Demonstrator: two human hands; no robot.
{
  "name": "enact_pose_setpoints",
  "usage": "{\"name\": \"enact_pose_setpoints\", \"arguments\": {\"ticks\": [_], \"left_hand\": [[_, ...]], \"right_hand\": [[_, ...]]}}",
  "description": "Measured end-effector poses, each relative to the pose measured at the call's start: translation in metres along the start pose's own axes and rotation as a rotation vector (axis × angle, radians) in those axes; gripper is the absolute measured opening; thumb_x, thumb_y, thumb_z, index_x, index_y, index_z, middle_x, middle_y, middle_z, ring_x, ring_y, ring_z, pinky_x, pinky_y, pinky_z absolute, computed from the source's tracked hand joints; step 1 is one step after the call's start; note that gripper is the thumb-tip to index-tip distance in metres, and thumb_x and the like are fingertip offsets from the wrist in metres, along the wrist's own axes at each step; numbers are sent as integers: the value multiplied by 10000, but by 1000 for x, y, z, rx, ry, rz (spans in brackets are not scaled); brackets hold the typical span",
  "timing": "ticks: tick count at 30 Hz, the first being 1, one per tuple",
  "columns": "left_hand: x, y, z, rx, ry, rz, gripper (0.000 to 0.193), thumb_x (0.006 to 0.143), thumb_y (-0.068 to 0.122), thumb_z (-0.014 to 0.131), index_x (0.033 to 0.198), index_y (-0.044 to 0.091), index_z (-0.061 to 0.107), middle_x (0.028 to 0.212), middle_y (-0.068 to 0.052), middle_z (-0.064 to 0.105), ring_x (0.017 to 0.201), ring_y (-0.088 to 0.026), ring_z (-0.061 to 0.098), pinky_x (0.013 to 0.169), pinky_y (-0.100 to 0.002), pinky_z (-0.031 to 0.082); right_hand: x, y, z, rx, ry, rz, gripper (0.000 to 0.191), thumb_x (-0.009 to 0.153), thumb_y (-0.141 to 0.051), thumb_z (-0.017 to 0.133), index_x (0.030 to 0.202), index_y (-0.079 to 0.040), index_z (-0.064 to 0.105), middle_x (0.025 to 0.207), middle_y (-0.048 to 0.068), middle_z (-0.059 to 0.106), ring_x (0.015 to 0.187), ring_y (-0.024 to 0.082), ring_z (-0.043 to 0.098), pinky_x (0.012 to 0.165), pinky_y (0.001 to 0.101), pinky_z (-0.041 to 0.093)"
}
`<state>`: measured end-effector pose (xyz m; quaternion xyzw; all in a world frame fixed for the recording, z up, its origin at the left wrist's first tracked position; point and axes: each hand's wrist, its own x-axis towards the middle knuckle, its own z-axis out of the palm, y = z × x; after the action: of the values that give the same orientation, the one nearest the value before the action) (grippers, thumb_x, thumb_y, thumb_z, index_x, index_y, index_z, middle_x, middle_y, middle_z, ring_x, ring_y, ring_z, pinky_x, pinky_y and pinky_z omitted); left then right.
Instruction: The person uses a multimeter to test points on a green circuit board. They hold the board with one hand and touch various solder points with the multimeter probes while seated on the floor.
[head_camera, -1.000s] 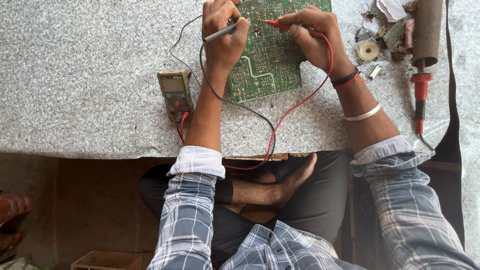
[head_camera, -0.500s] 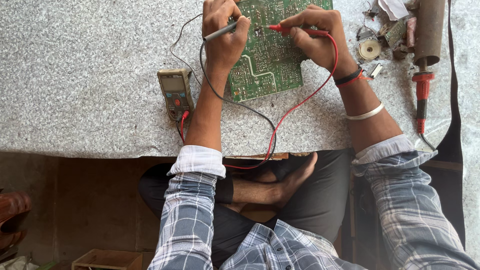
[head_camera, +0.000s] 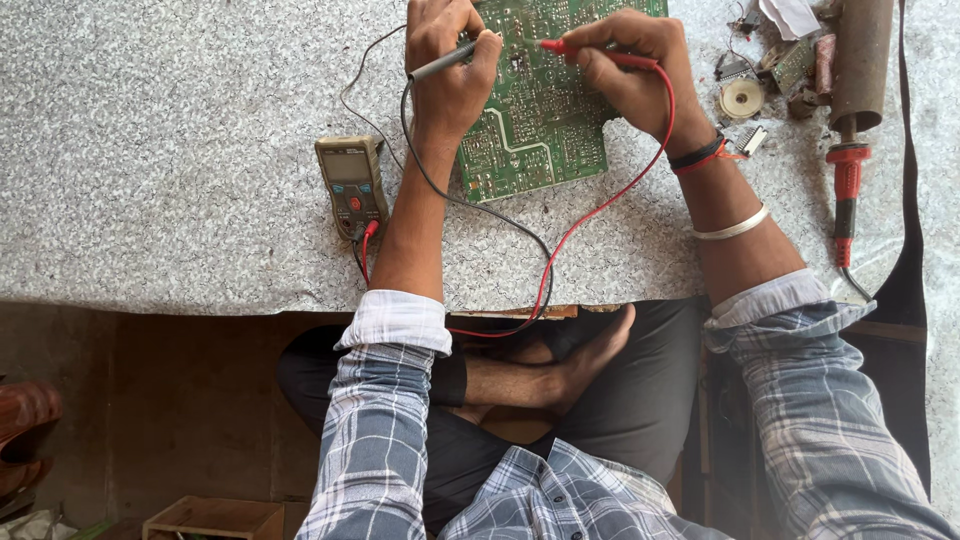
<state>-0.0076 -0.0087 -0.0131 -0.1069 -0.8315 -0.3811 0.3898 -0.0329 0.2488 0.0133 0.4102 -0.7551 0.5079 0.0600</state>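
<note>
Over the green circuit board (head_camera: 535, 110), my left hand (head_camera: 450, 70) pinches the black probe (head_camera: 445, 62); my right hand (head_camera: 630, 70) pinches the red probe (head_camera: 560, 47); multimeter (head_camera: 350, 185) lies left.

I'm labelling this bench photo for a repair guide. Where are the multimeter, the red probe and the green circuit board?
multimeter (head_camera: 351, 184): head view, on its front face.
red probe (head_camera: 556, 46): head view, on the red shaft near the tip.
green circuit board (head_camera: 535, 120): head view, on the bare middle of the board.

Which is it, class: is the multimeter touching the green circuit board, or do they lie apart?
Apart. The head view shows the multimeter lying left of the left hand's forearm, with bare speckled table and that forearm between it and the green circuit board.
</note>
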Motion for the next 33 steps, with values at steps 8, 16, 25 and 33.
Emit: {"name": "enact_pose_setpoints", "arguments": {"ticks": [8, 16, 25, 33], "left_hand": [[0, 1, 0, -11, 9, 7, 219, 812, 118, 665, 686, 55, 497, 808, -99, 580, 892, -272, 527, 820, -446, 444], [-1, -4, 4, -11, 23, 41, 197, 807, 115, 659, 689, 68, 508, 829, -76, 594, 891, -258, 528, 832, -445, 454], [0, 2, 0, 3, 9, 20, 156, 807, 87, 647, 713, 52, 528, 1003, -106, 709, 964, -273, 543, 886, -449, 468], [4, 6, -1, 16, -15, 10, 123, 802, 73, 631, 719, 55, 543, 1117, -115, 725, 1002, -270, 562, 930, -428, 486]], "right_hand": [[2, -1, -3, 62, 7, 13, 175, 1041, -38, 682, 1187, -4, 772, 1035, 81, 756, 935, 97, 711, 802, 251, 562], [2, -6, -1, 5, -10, 8, 204, 1017, -4, 669, 1188, -9, 779, 998, 89, 769, 867, 83, 701, 736, 249, 557], [2, -10, -1, -7, 8, 12, 126, 1063, -75, 756, 1167, -9, 783, 957, 79, 749, 841, 81, 673, 717, 240, 529], [1, 18, -22, 41, 251, -44, 69, 1060, 0, 700, 1104, 25, 747, 968, 52, 740, 868, 78, 668, 760, 245, 534]]}}
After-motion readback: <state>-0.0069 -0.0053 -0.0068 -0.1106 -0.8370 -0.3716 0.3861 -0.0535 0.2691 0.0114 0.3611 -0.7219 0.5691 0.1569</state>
